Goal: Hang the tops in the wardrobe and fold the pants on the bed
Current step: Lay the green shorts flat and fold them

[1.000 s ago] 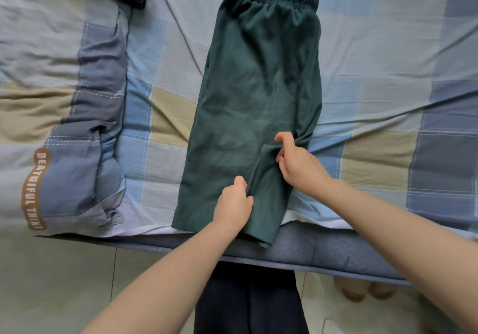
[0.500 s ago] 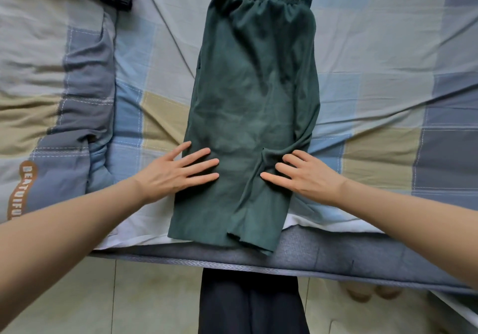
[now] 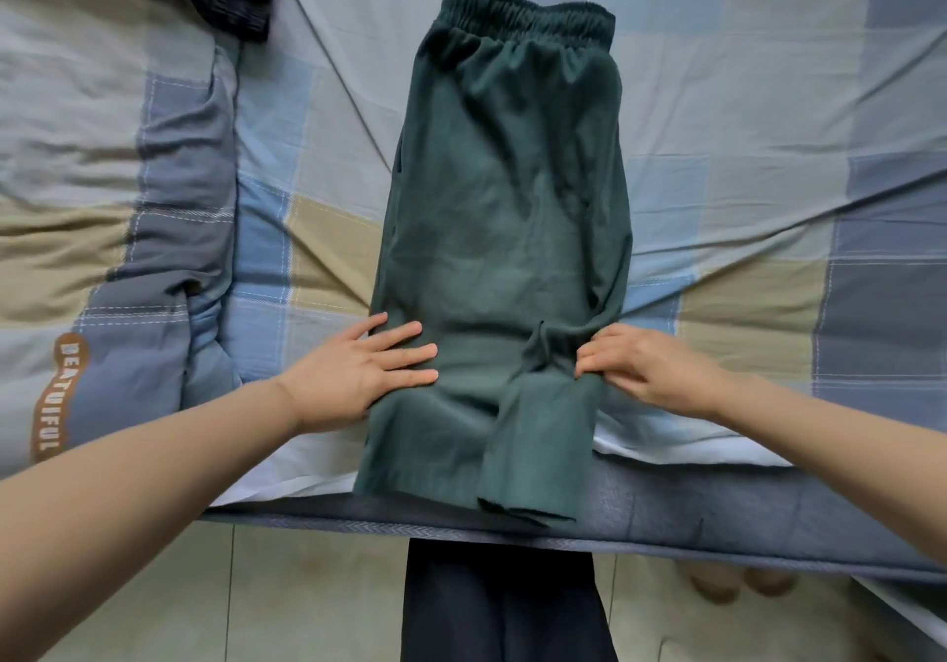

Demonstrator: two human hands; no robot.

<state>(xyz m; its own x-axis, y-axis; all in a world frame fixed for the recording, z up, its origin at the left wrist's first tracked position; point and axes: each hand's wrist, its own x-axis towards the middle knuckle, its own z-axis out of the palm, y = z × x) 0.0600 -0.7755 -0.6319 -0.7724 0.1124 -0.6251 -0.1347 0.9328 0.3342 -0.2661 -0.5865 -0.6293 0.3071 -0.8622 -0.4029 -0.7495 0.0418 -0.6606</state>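
1. A bed [image 3: 768, 97] covered by a checked sheet of pale blue, grey and tan squares fills the view.
2. Dark green fabric shorts [image 3: 502, 231] lie flat at the centre, elastic waistband toward 12 o'clock, hems over the bed's edge at 6 o'clock.
3. A bunched checked quilt [image 3: 128, 210] with brown lettering lies at 9 o'clock.
4. A dark garment [image 3: 230, 0] lies at 11 o'clock.
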